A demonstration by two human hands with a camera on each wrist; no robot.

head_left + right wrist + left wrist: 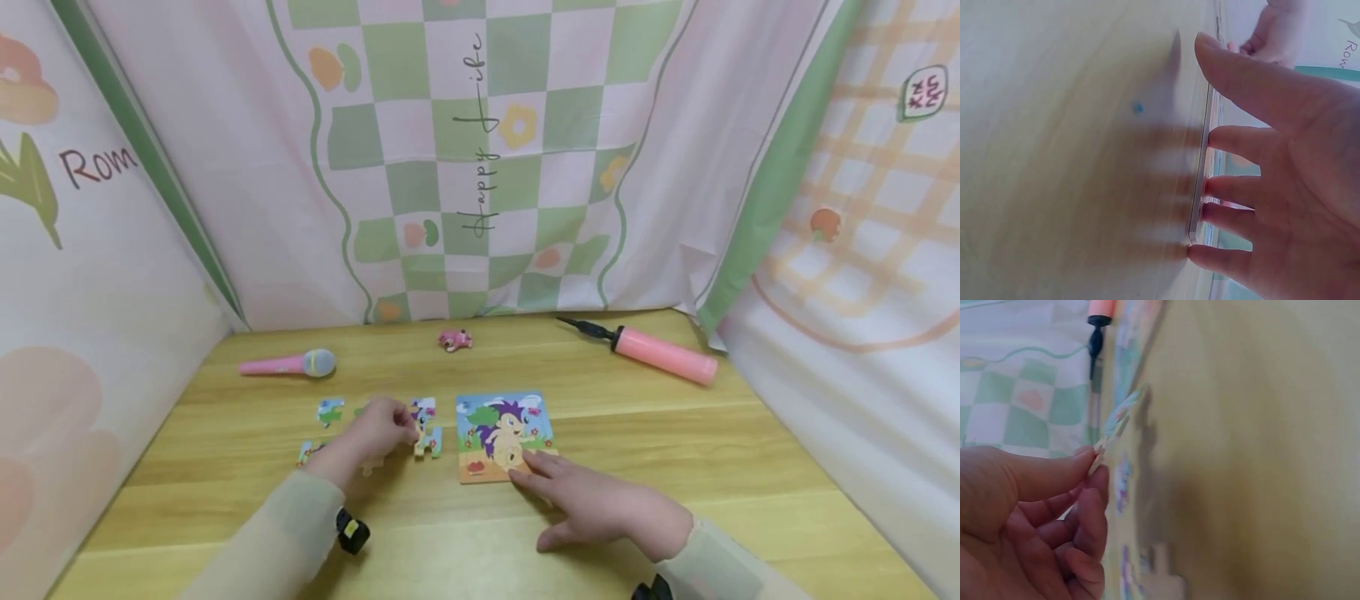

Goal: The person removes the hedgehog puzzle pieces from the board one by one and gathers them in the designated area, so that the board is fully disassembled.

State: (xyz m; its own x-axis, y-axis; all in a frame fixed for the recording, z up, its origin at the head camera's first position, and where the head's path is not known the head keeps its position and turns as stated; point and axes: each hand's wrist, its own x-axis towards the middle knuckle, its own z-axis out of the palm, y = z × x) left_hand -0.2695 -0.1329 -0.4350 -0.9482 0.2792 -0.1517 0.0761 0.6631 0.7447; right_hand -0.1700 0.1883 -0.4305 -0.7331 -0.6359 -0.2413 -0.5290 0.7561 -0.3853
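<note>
My left hand pinches a jigsaw piece between thumb and index finger; in the left wrist view it is tilted, just off the wooden table. Several more pieces lie around this hand, among them a blue and green one and one with purple; the hand and forearm partly hide others. To the right lies a square picture board showing a purple-haired hedgehog with a green leaf shape behind it. My right hand has its fingers spread, fingertips touching the board's lower right edge, thumb apart from it.
A pink toy microphone lies at the back left of the table. Behind the puzzle sits a small pink figure. A pink hand pump with a black nozzle lies at the back right. Printed curtains enclose the table.
</note>
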